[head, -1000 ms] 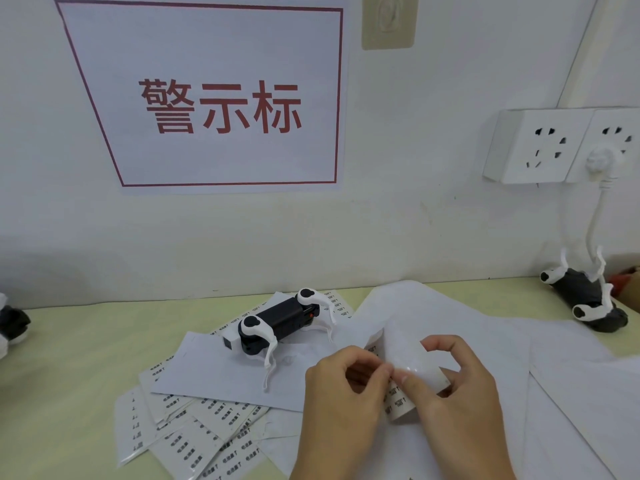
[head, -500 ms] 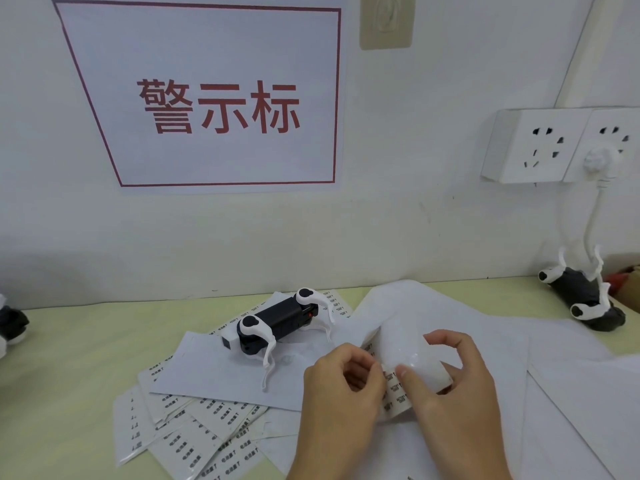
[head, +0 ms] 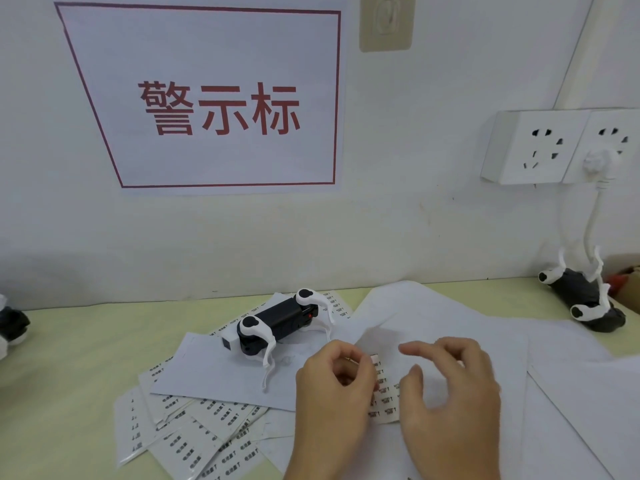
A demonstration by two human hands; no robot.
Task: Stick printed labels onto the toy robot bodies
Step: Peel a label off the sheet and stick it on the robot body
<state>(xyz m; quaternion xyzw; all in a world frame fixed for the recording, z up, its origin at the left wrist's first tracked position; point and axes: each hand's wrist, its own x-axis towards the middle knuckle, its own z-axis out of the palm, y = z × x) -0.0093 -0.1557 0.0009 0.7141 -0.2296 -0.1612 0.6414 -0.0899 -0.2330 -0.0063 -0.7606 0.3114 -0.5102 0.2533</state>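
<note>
Big wall sign w/ red border and three red characters hangs on the white wall, upper left. A beige adhesive hook plate sits just right of its top corner. On the right, a white double wall socket has a white plug and cord running down toward the table, which is pale yellow-green.

Loose white paper sheets cover most of the table's right half. At lower left, a fan of label sheets – small black printed labels in rows – lies partly under one white sheet.

The toy robot body, black w/ white legs, lies on that sheet, centre of the table, just beyond the left hand and apart from it. A 2nd toy robot lies belly-up at far right near the wall, legs in the air. A 3rd black-and-white toy is cut off at the left edge.

Left hand is curled, fingertips pinching the edge of a small label strip held between both hands. Right hand – fingers spread and loosely bent, hovering over the strip's right side; can't tell whether it touches the strip.
</note>
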